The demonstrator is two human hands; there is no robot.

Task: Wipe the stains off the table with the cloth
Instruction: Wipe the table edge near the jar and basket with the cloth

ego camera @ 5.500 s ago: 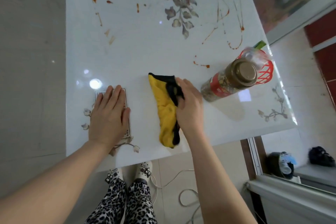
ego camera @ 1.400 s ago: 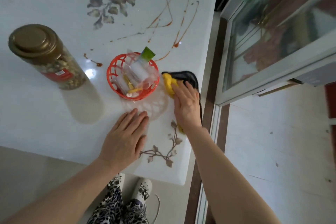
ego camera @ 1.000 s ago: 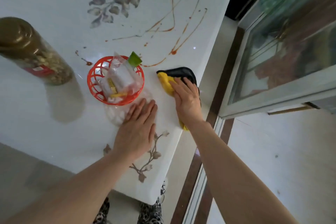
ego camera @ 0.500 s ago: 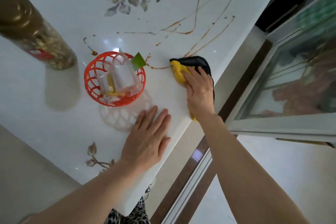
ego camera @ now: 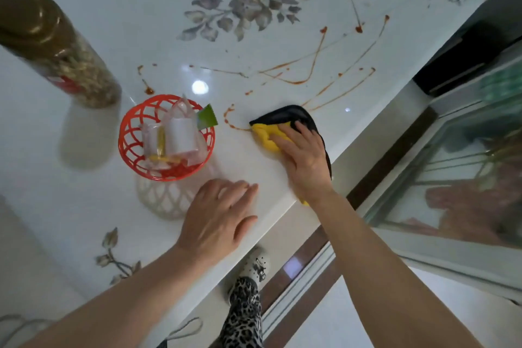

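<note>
1. At the surface's (ego camera: 141, 22) right edge, seen from the head camera, the right hand (ego camera: 303, 155) presses flat-fingered on the yellow-and-black cloth (ego camera: 282, 118); the left hand (ego camera: 217, 217) rests spread at 7 o'clock from it.
2. Wiping appears under way; next, the cloth likely needs pushing toward 12 o'clock across the red streaks (ego camera: 308, 76).

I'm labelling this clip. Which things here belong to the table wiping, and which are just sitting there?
In the job: cloth, pressed under the right hand; reddish stains; table; left hand resting on it.
Lying about: jar with gold lid; red basket holding packets.
</note>
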